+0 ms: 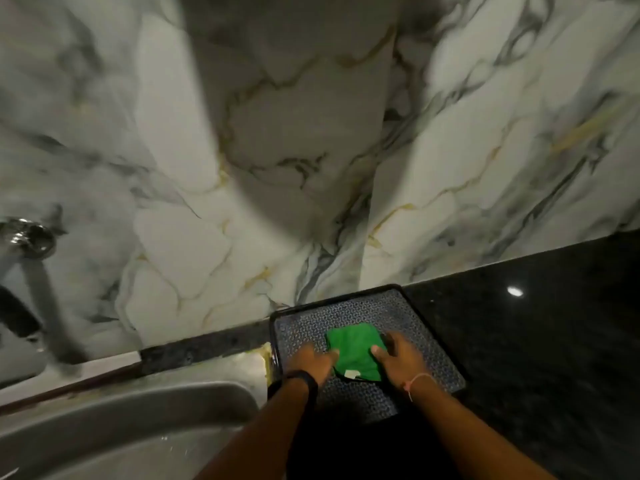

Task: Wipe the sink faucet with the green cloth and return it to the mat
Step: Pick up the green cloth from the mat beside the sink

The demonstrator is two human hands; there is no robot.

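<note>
Folded green microfibre cloth [355, 351] on dark textured rectangular mat [433, 348], tabletop's back edge: left hand [313, 363] and right hand [398, 360] spread flat on its sides; best gathered evenly before lifting.

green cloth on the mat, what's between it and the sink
In the head view, the left hand rests at the green cloth's left edge; beyond it lie bare patterned mat, its raised dark rim, then a narrow pale counter strip before the sink.
</note>
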